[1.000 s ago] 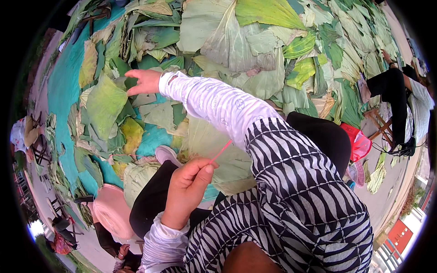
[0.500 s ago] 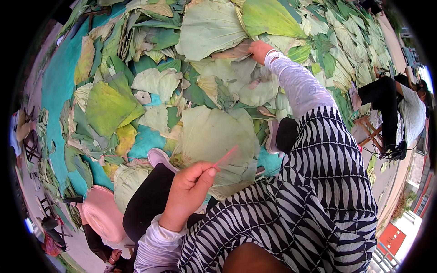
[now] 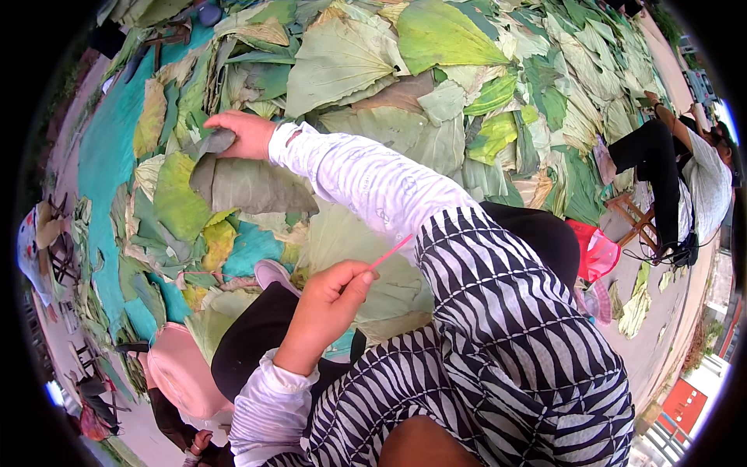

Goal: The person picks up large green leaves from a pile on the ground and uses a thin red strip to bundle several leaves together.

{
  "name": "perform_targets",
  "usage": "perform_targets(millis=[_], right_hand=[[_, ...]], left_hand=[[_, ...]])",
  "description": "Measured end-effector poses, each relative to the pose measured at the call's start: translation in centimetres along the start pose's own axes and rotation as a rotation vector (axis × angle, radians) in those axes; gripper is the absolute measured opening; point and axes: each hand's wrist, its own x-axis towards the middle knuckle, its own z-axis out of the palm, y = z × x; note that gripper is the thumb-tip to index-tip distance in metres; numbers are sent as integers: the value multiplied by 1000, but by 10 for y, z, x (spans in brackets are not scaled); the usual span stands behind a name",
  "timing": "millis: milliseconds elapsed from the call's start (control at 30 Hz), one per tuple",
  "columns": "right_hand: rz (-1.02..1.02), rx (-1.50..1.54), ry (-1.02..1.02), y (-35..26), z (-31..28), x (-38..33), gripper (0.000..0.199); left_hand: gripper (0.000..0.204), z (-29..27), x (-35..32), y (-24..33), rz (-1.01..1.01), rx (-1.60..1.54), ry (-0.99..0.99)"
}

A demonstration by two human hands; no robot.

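Change since half a second ago: right arm swung from the upper right of the leaf pile across to the upper left; left hand and its pink stick barely shifted.
Right hand: stretched far forward, fingers closed on the edge of a dull grey-green leaf, gripping it.
Grey-green leaf: lying flat and partly folded on the pile just below that hand, overlapping a yellow-green leaf to its left.
Left hand: close to the body, raised above the lap, thumb and fingers pinched shut around a thin pink stick.
Pink stick: slanting up and to the right from the pinch, tip close to the striped sleeve.
Ground: teal sheet covered with many large, flat leaves, green to yellow and tan.
Nearby: pink stool at lower left; another person seated at the right edge beside a wooden stool.
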Motion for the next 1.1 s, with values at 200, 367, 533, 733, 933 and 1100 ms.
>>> perform_targets(millis=[200, 367, 533, 733, 933, 1100], right_hand=[[214, -588, -76, 66, -54, -16, 41], [737, -1327, -197, 102, -167, -80, 61], [706, -1204, -174, 104, -199, -107, 30], [229, -955, 120, 65, -210, -76, 20], [406, -299, 172, -46, -188, -52, 22], [597, 14, 127, -138, -151, -88, 26]], left_hand=[[13, -10, -1, 10, 27, -61, 33], [15, -14, 0, 6, 4, -55, 4], [16, -12, 3, 6, -29, -63, -18], [16, -11, 5, 0, -33, -42, 48], [15, -14, 14, -5, 88, -126, 229], [15, -17, 19, 3, 116, -179, 335]])
